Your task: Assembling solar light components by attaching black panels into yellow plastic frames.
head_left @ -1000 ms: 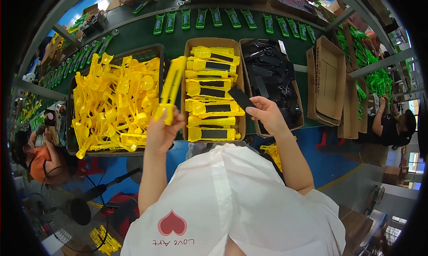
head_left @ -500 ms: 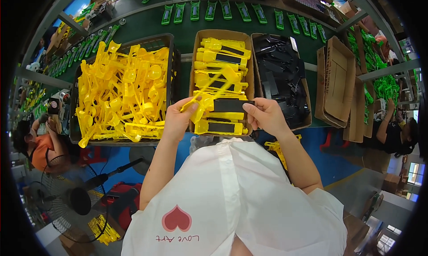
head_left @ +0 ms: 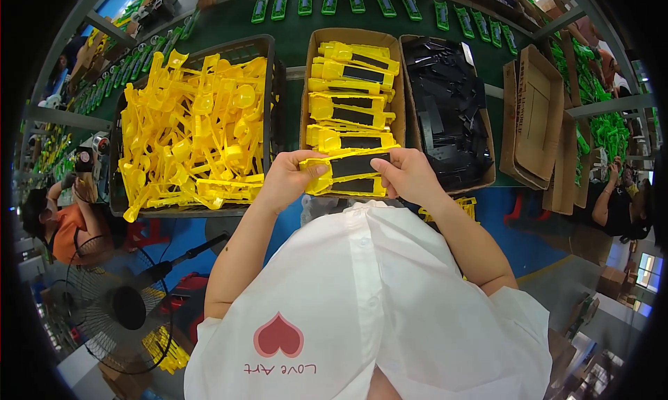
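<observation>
Both hands are over the near end of a cardboard box (head_left: 305,114). Between them is a yellow plastic part with a black rectangular panel (head_left: 353,165) lying along its middle. My left hand (head_left: 291,180) grips the part's left end, thumb on top. At the right end my right hand (head_left: 410,176) pinches, its thumb pressing on the panel's edge. Whether the panel is fully seated cannot be seen. In the box behind lie several similar yellow parts (head_left: 341,107) with black panels, stacked in rows. Some are hidden beneath my hands.
A dark plastic crate (head_left: 270,87) heaped with loose yellow parts (head_left: 188,135) stands left. To the right, another carton holds black panels (head_left: 445,114). Nested cardboard trays (head_left: 536,114) stand farther right. Green devices (head_left: 330,0) line the table's far side. People sit at both sides.
The yellow part, earlier tilted in my left hand, now lies level along the black panel. Both hands hold its ends. The view has shifted slightly, moving the boxes up in the picture.
</observation>
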The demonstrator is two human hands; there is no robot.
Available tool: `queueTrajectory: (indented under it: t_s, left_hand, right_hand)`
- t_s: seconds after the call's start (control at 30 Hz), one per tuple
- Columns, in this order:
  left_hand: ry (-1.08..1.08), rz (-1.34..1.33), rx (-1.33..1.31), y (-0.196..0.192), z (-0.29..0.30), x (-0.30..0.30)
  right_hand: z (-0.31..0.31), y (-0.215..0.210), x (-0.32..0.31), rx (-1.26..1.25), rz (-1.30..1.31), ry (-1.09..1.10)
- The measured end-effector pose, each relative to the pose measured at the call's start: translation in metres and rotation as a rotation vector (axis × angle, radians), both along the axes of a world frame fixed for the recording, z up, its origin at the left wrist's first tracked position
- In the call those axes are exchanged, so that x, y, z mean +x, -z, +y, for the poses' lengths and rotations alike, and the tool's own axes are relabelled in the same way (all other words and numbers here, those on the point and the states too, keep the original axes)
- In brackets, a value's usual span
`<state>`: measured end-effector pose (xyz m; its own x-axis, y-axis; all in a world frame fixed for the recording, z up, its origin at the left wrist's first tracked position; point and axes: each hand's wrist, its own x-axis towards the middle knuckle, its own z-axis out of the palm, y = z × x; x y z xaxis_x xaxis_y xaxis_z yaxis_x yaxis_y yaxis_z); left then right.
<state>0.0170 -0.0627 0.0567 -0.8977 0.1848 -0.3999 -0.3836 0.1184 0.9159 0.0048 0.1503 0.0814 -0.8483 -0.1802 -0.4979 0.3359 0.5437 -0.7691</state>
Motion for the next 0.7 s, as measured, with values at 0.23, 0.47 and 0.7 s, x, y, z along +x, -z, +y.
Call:
queueTrajectory:
  t_s: [0.23,0.47,0.7]
  left_hand:
    - [0.082,0.155,-0.12,0.016,-0.001,0.004]
    - [0.255,0.42,-0.349,0.009,0.002,0.0]
    - [0.42,0.378,-0.939,0.008,0.053,-0.015]
  right_hand:
    - [0.0,0.02,0.0,0.623,0.551,-0.187]
    - [0.021,0.032,-0.014,0.188,0.17,-0.137]
    - [0.013,0.045,-0.003,0.135,0.331,-0.117]
